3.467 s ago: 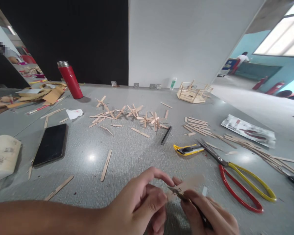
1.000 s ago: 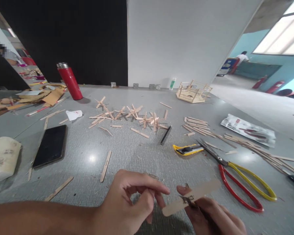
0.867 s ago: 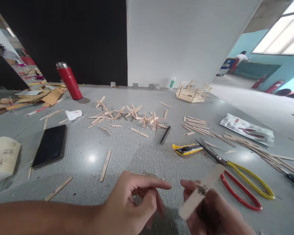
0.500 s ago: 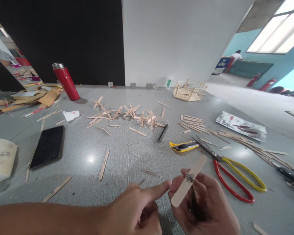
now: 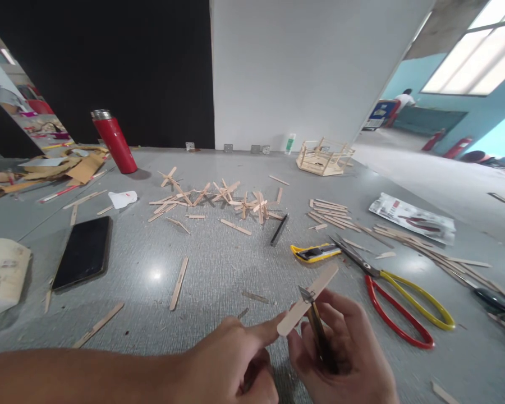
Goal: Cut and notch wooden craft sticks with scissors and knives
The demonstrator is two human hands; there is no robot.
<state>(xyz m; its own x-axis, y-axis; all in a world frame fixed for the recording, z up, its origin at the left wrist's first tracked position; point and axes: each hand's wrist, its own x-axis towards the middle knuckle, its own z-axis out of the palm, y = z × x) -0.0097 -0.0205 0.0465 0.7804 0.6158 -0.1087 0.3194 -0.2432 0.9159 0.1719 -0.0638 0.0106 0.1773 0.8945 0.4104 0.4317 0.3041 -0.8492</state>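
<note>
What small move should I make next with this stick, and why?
Perhaps pinch the lower end of the stick with your left hand, keeping clear of the blade. Your right hand grips the knife, whose blade sits at the stick's middle, while only the left index finger appears to meet that end.

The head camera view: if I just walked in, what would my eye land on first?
Probably the bright red flask at the back left, in front of the black panel. Next, perhaps, the large scissors, with one red and one yellow handle, lying on the right. Then, at bottom centre, the right hand gripping a slim bladed tool, its tip crossing a pale wooden stick.
</note>
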